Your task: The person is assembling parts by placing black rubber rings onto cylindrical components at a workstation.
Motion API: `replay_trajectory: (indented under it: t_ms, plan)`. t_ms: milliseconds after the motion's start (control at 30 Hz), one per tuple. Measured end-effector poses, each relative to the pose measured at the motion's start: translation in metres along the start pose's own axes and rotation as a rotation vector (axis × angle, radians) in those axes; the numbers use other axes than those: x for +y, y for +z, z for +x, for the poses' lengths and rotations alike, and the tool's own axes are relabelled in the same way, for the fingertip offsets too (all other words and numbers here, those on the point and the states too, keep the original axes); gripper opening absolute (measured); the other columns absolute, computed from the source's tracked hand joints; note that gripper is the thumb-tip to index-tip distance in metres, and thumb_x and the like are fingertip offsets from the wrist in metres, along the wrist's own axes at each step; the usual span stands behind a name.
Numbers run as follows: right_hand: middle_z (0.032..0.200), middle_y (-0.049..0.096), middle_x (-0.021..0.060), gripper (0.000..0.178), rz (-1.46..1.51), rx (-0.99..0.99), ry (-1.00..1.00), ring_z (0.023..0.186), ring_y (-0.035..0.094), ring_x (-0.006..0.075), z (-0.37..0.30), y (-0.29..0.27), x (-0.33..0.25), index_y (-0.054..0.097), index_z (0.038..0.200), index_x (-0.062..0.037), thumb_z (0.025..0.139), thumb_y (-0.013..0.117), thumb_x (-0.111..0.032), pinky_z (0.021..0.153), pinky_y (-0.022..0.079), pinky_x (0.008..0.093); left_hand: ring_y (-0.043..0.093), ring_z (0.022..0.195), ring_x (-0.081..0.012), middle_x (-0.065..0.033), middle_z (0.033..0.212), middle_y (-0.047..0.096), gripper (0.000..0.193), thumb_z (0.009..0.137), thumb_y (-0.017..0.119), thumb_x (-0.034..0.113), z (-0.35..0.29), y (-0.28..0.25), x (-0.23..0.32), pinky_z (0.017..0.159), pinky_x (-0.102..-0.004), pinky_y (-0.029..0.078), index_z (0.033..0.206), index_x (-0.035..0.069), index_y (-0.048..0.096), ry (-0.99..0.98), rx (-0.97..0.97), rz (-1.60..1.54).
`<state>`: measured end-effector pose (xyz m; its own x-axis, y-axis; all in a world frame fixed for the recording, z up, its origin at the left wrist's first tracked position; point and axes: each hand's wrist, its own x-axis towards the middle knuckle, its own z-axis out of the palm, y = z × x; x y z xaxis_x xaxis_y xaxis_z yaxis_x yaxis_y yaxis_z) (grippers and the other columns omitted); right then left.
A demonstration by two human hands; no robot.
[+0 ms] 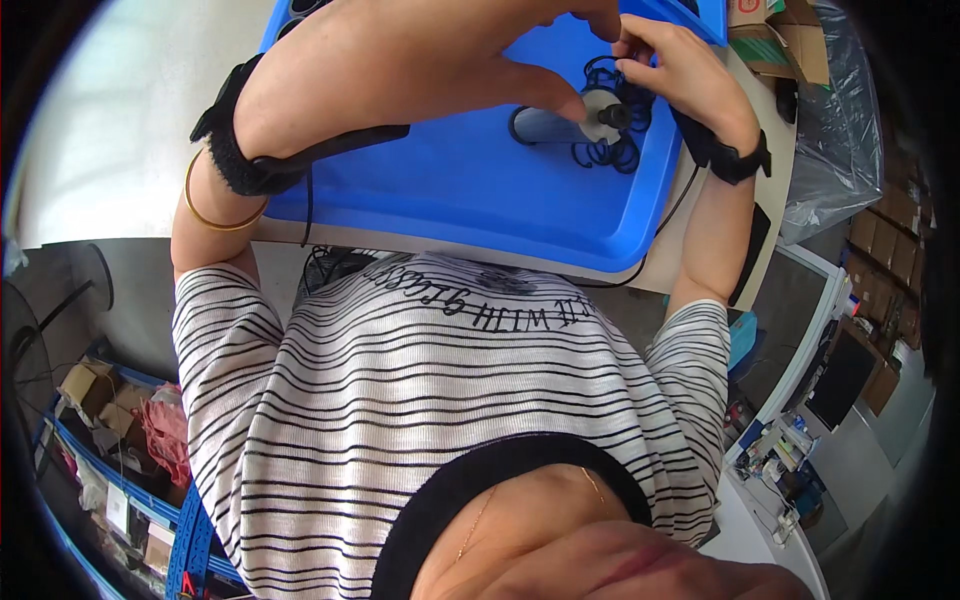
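A clear greyish cylinder [548, 126] with a silver disc end and a black knob [613, 116] leans in a blue tray [450, 205]. Black coiled cord [607, 153] lies in loops around its knob end. Above the cylinder arches my left hand [470, 60], its thumb stretched out to the silver end and apart from the fingers. Whether the thumb touches the disc, I cannot tell. The upper edge of the picture cuts off part of that hand. On the far side of the knob, my right hand [685, 75] has its fingers curled in, pinching at the upper loops of the cord.
The tray stands on a pale table [120, 150]. Dark round items [295, 15] sit at its far left corner. A thin black cable [660, 235] runs past the tray's right side. Cardboard boxes [790, 45] and clear plastic sheeting [835, 150] are at the far right.
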<state>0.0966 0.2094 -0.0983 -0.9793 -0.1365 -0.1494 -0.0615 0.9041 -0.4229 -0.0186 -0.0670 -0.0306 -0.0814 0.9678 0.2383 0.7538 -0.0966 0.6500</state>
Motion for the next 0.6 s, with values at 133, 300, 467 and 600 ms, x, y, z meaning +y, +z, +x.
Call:
replay_trajectory:
  t_ms: [133,300,467,600]
  plan:
    - [0.085,0.062,-0.0007,0.012,0.242,-0.046,-0.013,0.076,0.057,0.0088,-0.010,-0.024,0.000,0.062,0.102,-0.0033,0.094,0.068,-0.010,0.066,0.046,0.0267,0.068,0.085,-0.0335,-0.0175,0.109,0.066,0.046,0.087,0.080,0.016,-0.001,-0.008,0.001,0.075,-0.0399,0.054,0.124,-0.002,0.061,-0.119,-0.086,-0.171]
    - [0.085,0.062,-0.0036,0.008,0.376,-0.114,0.130,0.074,0.053,0.0034,-0.017,-0.033,0.007,0.064,0.102,-0.0052,0.098,0.066,-0.012,0.065,0.043,0.0205,0.070,0.087,-0.0318,-0.0174,0.109,0.069,0.040,0.089,0.079,0.016,-0.003,-0.012,-0.002,0.076,-0.0377,0.056,0.121,-0.002,0.063,-0.101,-0.047,-0.191]
    - [0.083,0.063,-0.0038,0.009,0.238,-0.149,0.175,0.071,0.052,0.0040,-0.015,-0.033,0.007,0.067,0.104,-0.0056,0.098,0.065,-0.011,0.064,0.043,0.0197,0.070,0.090,-0.0312,-0.0181,0.109,0.071,0.037,0.090,0.078,0.014,-0.002,-0.009,-0.001,0.077,-0.0375,0.057,0.119,-0.003,0.065,-0.013,0.009,-0.146]
    - [0.087,0.067,0.0012,0.012,0.323,-0.008,0.185,0.072,0.060,0.0063,-0.018,-0.042,-0.013,0.067,0.107,-0.0023,0.097,0.068,-0.009,0.063,0.049,0.0220,0.071,0.088,-0.0294,-0.0183,0.102,0.072,0.031,0.091,0.076,0.012,-0.003,-0.008,0.006,0.075,-0.0375,0.057,0.116,-0.004,0.067,-0.016,0.078,-0.151]
